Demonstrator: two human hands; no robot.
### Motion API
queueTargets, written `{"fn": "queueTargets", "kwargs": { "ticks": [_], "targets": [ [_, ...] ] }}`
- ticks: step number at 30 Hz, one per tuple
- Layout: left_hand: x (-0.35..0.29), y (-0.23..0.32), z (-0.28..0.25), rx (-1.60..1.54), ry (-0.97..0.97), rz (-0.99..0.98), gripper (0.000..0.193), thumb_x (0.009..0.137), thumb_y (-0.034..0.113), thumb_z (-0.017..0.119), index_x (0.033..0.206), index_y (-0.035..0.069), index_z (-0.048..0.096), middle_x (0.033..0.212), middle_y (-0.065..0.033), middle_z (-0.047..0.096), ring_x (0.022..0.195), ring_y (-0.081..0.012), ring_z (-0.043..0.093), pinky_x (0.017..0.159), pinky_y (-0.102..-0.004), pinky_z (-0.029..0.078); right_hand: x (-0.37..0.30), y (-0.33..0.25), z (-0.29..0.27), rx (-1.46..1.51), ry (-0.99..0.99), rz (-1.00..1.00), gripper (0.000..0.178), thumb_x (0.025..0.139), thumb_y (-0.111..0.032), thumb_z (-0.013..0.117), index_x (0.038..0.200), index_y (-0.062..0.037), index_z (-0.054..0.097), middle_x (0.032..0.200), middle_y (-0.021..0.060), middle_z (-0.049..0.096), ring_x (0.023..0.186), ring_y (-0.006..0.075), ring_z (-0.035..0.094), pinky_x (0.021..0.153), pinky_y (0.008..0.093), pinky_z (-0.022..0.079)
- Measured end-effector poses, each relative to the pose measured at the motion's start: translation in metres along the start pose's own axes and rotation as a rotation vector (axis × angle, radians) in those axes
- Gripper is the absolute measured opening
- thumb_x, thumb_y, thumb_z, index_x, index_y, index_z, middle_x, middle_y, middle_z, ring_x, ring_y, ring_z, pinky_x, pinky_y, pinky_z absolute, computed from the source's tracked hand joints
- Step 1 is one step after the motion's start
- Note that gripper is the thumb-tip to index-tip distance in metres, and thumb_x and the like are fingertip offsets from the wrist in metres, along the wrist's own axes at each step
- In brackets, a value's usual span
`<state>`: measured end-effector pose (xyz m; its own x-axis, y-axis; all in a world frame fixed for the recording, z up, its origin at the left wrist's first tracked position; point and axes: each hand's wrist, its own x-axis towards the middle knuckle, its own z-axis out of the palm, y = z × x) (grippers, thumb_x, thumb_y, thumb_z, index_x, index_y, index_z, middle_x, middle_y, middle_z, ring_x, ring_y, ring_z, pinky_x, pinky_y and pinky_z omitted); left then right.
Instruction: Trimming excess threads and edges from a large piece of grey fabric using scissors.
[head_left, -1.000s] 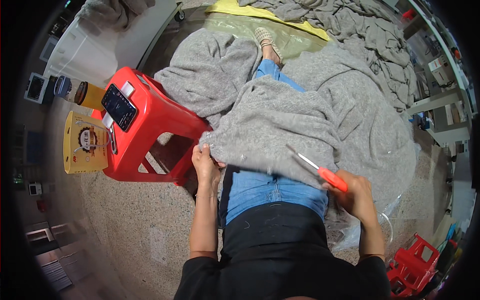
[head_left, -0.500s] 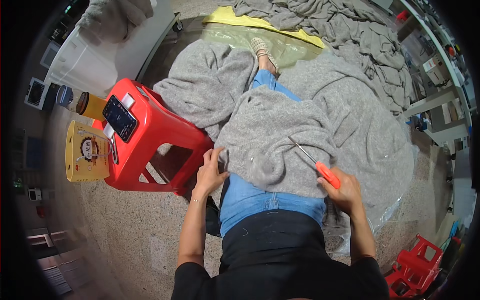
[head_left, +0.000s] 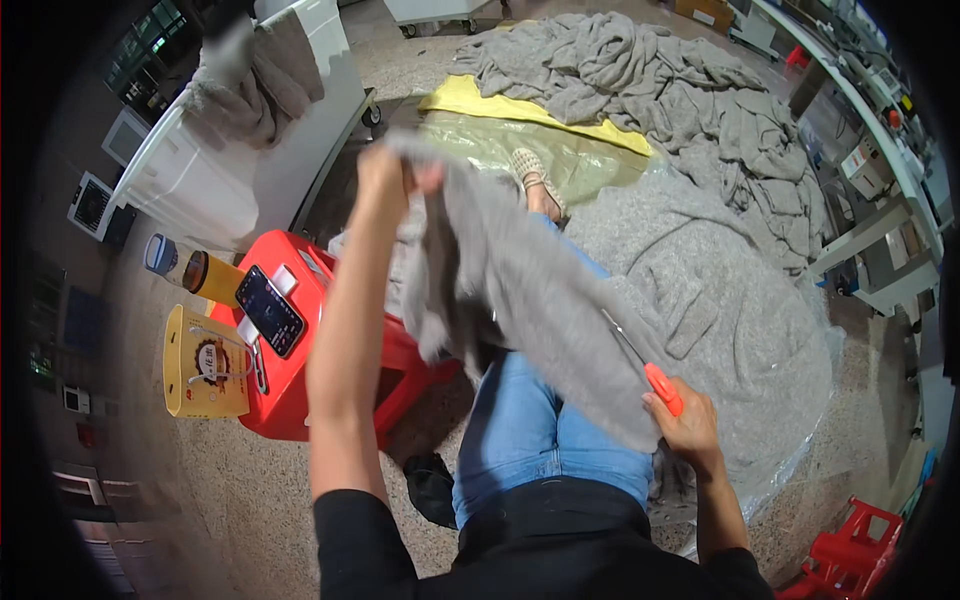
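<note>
My left hand (head_left: 385, 185), blurred by motion, is raised above the red stool's far side and closed on an edge of a grey knitted fabric piece (head_left: 530, 270). The piece stretches slantwise down over my jeans-clad thighs toward my right hand. In my right hand (head_left: 690, 425) are slim scissors (head_left: 662, 388) with orange handles, their thin metal end pointing up and left over the cloth. The fabric's lower right corner lies close beside the right fingers; whether they also grip it I cannot tell.
A red stool (head_left: 285, 385) on my left carries a phone (head_left: 270, 312) and cups. Beside it is a yellow paper bag (head_left: 205, 365). A white wheeled bin (head_left: 215, 185) stands beyond. Grey fabric heaps (head_left: 710, 270) cover plastic sheeting ahead and right; a second red stool (head_left: 850, 550) is lower right.
My left hand has gone from beside my lap up and away, lifting and spreading the grey fabric off my thighs. The right hand keeps the scissors, slightly lower. The whole view has shifted.
</note>
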<state>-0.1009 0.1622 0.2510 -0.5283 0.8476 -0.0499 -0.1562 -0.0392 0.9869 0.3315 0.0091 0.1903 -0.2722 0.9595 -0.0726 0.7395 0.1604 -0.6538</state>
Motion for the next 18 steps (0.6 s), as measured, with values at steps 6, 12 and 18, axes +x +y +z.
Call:
{"fn": "queueTargets", "kwargs": {
  "ticks": [6, 12, 18],
  "targets": [
    [0.093, 0.277, 0.016, -0.613, -0.755, -0.077, 0.028, 0.091, 0.006, 0.035, 0.080, -0.003, 0.059, 0.076, -0.0128, 0.062, 0.074, -0.0267, 0.063, 0.066, -0.0372, 0.058, 0.007, 0.002, -0.027, 0.115, 0.137, 0.018, 0.020, 0.083, -0.016, 0.065, 0.096, -0.0009, 0.061, 0.067, 0.0164, 0.058, 0.057, 0.0272, 0.057, 0.056, 0.0344, 0.044],
    [-0.002, 0.313, -0.042, -0.256, 0.217, 1.115, 0.021, 0.083, -0.003, 0.041, 0.099, -0.013, 0.049, 0.104, -0.0227, 0.058, 0.092, -0.0378, 0.064, 0.076, -0.0386, 0.060, 0.028, 0.005, -0.032, 0.125, 0.159, -0.053, 0.026, 0.084, -0.017, 0.065, 0.103, -0.0003, 0.060, 0.071, 0.0180, 0.059, 0.060, 0.0276, 0.057, 0.058, 0.0349, 0.045],
    [-0.123, 0.104, -0.024, 0.051, 0.681, 0.897, 0.029, 0.086, -0.001, 0.038, 0.113, -0.006, 0.049, 0.110, -0.0160, 0.054, 0.101, -0.0243, 0.055, 0.090, -0.0362, 0.047, 0.051, -0.002, -0.025, 0.026, 0.137, 0.054, 0.030, 0.084, -0.032, 0.065, 0.087, -0.0037, 0.058, 0.072, 0.0211, 0.059, 0.068, 0.0417, 0.058, 0.058, 0.0453, 0.043]
  ]
}}
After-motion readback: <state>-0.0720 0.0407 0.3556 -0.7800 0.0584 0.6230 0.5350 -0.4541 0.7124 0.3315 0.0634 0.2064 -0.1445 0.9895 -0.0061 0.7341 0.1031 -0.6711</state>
